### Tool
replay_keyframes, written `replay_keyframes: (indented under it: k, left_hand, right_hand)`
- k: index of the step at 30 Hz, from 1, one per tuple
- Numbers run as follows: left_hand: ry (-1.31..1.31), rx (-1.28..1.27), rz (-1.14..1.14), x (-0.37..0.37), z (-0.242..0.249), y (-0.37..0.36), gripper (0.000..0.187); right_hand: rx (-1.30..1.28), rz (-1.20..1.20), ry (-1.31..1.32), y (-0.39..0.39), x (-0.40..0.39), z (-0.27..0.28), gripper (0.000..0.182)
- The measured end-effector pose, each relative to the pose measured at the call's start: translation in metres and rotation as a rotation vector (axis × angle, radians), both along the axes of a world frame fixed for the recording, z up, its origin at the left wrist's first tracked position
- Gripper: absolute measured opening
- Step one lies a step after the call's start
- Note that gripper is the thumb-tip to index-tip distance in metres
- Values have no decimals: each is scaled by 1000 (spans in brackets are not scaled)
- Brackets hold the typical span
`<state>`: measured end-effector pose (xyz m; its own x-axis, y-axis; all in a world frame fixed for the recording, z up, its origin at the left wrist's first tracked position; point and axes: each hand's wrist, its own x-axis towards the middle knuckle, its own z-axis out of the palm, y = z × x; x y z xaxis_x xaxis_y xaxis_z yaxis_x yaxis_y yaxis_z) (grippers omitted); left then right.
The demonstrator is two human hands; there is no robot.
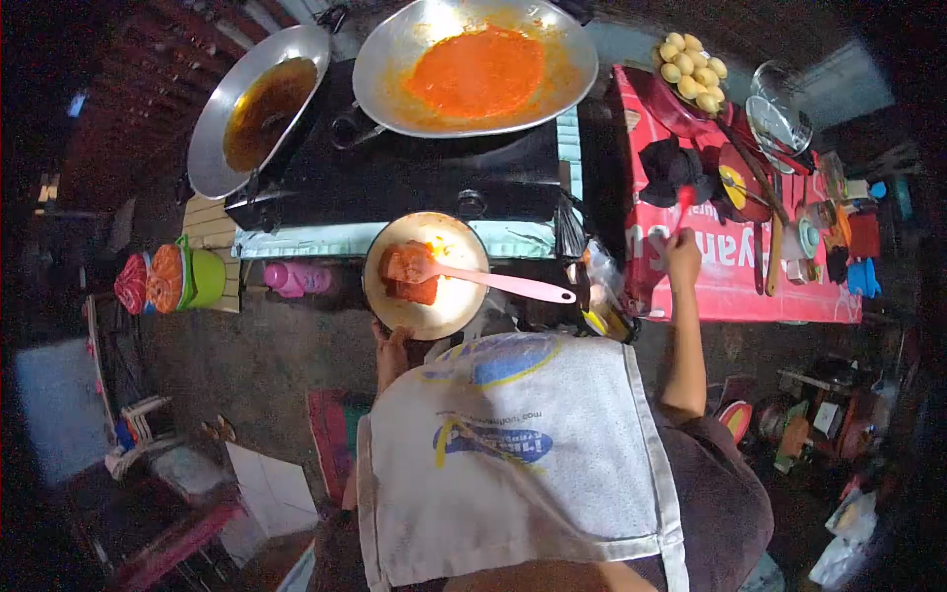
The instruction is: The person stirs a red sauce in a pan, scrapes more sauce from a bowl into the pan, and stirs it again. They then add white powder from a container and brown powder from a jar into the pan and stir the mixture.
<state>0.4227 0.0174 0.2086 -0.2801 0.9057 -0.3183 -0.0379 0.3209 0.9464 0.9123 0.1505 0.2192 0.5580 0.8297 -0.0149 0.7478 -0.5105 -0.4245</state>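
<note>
My left hand [393, 338] grips the near-left rim of a cream bowl [458, 317] in front of my apron. Inside the bowl is red-orange paste, and a pink spatula [503, 283] lies across it with its handle over the right rim. My right hand [683, 259] is stretched out over the red tablecloth. Its fingers are closed at the lower end of a bright red, slim object [686, 200], whose kind I cannot make out. A black, crumpled-looking item [675, 168] lies just beyond it.
On the black stove [404, 178] stand a wide pan [380, 94] with red sauce and another pan [209, 123] with dark oil. Peeled eggs [692, 71] are heaped on the red-covered table [646, 296], near wooden utensils [774, 242]. A green bucket [205, 276] stands left.
</note>
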Motion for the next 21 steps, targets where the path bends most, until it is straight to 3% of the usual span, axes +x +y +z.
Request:
replay_keyframes:
  k: [1, 2, 4, 5, 7, 10, 13, 14, 16, 19, 21]
  left_hand:
    - [375, 198, -190, -6, -1, -8, 48]
    - [377, 188, -179, -11, 6, -10, 48]
    - [-306, -167, 335, -16, 26, -8, 35]
    - [-307, -170, 348, -17, 26, -13, 35]
    - [82, 118, 67, -20, 27, -25, 28]
    - [96, -119, 59, -41, 7, -42, 33]
    - [282, 45, 56, -29, 18, -44, 34]
    - [281, 44, 65, -22, 26, -40, 34]
    - [-702, -232, 507, -11, 49, -31, 35]
    - [-638, -297, 460, -10, 57, -29, 38]
    - [-667, -208, 452, -5, 57, -26, 35]
  right_hand:
    - [71, 144, 105, -7, -13, 7, 23]
    - [36, 290, 211, -14, -33, 16, 20]
    - [-44, 578, 436, -21, -75, 23, 18]
    - [-91, 719, 556, -22, -92, 23, 17]
    - [-156, 923, 494, -10, -123, 10, 19]
    - [-262, 1059, 274, 21, -157, -29, 22]
    - [-238, 1169, 197, 44, -178, -37, 25]
    - [-298, 1092, 191, 48, -182, -33, 23]
    - [-239, 1076, 161, 50, -181, -24, 24]
    - [-265, 961, 78, 43, -180, 17, 23]
    - [-82, 909, 165, 38, -175, 40, 22]
